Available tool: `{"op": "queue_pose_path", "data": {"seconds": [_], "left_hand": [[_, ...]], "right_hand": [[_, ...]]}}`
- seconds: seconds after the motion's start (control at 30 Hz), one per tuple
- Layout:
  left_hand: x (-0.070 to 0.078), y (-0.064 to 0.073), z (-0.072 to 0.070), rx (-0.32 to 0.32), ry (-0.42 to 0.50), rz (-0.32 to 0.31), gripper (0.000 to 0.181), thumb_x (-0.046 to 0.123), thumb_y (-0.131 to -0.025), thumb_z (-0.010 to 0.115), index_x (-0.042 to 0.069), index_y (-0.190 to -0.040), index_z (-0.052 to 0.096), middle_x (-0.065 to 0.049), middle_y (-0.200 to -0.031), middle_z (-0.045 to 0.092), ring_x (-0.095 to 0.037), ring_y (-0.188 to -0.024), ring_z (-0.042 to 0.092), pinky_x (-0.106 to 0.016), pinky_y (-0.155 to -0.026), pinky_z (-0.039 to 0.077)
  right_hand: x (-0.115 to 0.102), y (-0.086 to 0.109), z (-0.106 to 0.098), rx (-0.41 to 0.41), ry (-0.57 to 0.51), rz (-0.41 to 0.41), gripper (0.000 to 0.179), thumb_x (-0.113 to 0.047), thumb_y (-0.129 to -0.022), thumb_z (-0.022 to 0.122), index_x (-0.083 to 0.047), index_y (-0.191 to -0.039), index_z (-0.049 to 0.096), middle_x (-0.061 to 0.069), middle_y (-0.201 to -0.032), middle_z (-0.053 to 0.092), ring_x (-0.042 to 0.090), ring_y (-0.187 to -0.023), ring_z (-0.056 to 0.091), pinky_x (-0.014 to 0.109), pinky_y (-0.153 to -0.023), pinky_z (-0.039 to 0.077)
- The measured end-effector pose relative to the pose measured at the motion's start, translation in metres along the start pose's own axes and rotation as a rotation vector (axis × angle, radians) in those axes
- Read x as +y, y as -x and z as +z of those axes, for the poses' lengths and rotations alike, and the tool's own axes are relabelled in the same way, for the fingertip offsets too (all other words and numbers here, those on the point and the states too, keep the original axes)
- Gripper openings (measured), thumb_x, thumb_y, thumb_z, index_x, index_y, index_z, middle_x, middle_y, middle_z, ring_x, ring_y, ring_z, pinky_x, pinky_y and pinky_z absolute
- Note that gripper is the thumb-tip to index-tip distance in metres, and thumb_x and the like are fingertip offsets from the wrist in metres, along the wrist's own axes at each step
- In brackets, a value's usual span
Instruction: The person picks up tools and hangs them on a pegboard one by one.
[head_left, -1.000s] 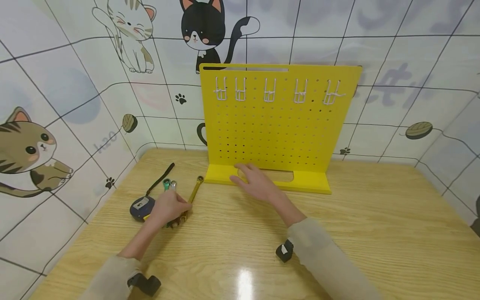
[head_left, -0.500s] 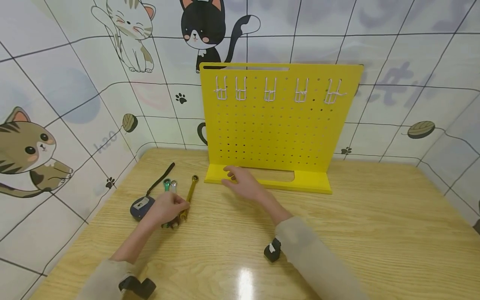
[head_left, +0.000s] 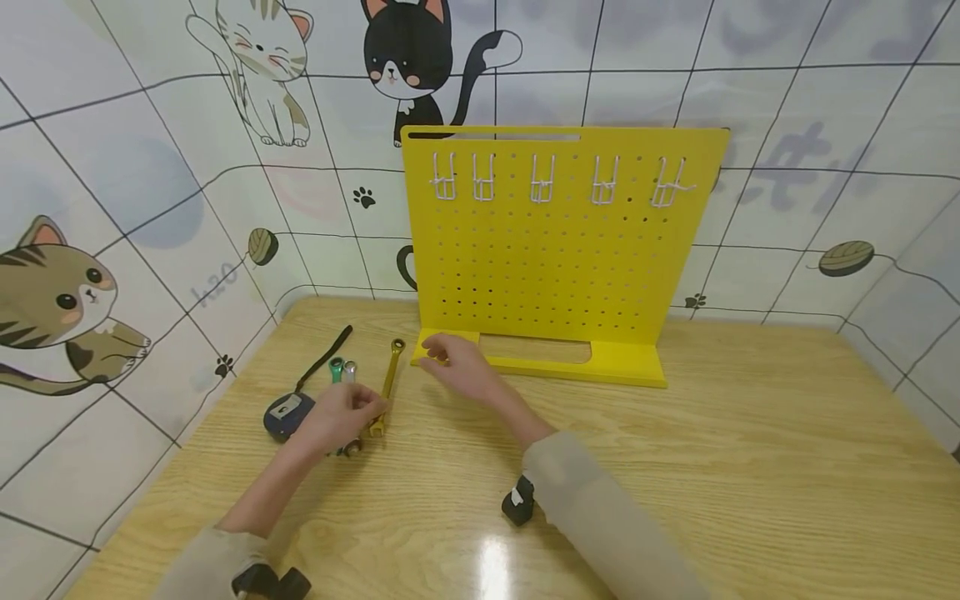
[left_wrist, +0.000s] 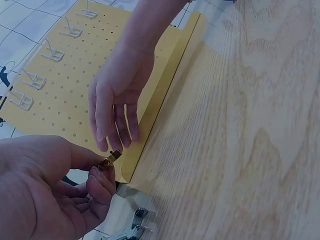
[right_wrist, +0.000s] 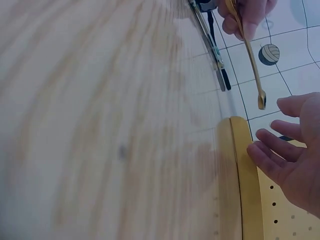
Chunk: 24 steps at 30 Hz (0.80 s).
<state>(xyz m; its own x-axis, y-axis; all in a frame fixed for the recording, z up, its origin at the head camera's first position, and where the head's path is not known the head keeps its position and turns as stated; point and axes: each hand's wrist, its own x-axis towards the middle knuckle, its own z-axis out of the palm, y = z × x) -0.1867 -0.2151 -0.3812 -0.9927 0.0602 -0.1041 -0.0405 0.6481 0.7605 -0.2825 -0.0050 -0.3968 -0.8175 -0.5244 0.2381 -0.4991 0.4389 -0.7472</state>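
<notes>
Between thumb and fingers my left hand (head_left: 336, 417) pinches a gold combination wrench (head_left: 391, 372). Its ring end points up toward the pegboard, and in the right wrist view the wrench (right_wrist: 254, 65) is raised off the table. My right hand (head_left: 463, 371), fingers loosely spread and holding nothing, is just right of the ring end, in front of the pegboard's base. A green wrench (head_left: 337, 367) and a silver wrench (head_left: 350, 371) lie on the table, partly hidden by my left hand. A dark blue tape measure (head_left: 285, 417) sits left of them.
A yellow pegboard (head_left: 555, 250) stands at the back of the wooden table (head_left: 787, 450), against a cat-patterned wall. Several white wire hooks (head_left: 542, 179) hang in a row near its top. The tape measure's black strap (head_left: 326, 358) stretches toward the back.
My right hand has moved left along the pegboard's base toward the gold wrench. My left hand has raised that wrench a little, away from the other wrenches.
</notes>
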Motion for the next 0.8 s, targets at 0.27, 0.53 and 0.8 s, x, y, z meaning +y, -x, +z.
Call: {"op": "queue_pose_path", "data": {"seconds": [0.27, 0.53, 0.8], "left_hand": [[0.004, 0.003, 0.002, -0.001, 0.046, 0.022, 0.025, 0.018, -0.103, 0.06, -0.005, -0.108, 0.066, -0.007, -0.083, 0.062, -0.016, -0.066, 0.051, -0.029, -0.055, 0.044], [0.004, 0.002, 0.003, -0.005, 0.097, 0.051, 0.026, 0.019, -0.104, 0.059, -0.006, -0.111, 0.063, -0.007, -0.084, 0.061, -0.02, -0.07, 0.053, -0.03, -0.057, 0.045], [0.006, 0.002, 0.004, 0.004, 0.131, 0.05, 0.022, 0.016, -0.103, 0.06, -0.006, -0.109, 0.061, -0.009, -0.086, 0.06, -0.023, -0.075, 0.056, -0.029, -0.058, 0.045]], "right_hand": [[-0.009, -0.006, 0.013, -0.01, -0.052, 0.02, 0.036, -0.018, -0.104, 0.059, 0.007, -0.13, 0.062, 0.017, -0.126, 0.066, 0.03, -0.116, 0.061, 0.042, -0.1, 0.049], [-0.016, -0.01, 0.02, -0.004, -0.052, 0.007, 0.022, -0.021, -0.103, 0.061, -0.003, -0.111, 0.07, 0.009, -0.112, 0.071, 0.022, -0.107, 0.065, 0.033, -0.094, 0.051], [-0.021, -0.011, 0.025, -0.006, -0.259, 0.07, 0.022, -0.02, -0.099, 0.068, -0.001, -0.108, 0.063, 0.012, -0.103, 0.074, 0.029, -0.09, 0.072, 0.033, -0.077, 0.058]]}}
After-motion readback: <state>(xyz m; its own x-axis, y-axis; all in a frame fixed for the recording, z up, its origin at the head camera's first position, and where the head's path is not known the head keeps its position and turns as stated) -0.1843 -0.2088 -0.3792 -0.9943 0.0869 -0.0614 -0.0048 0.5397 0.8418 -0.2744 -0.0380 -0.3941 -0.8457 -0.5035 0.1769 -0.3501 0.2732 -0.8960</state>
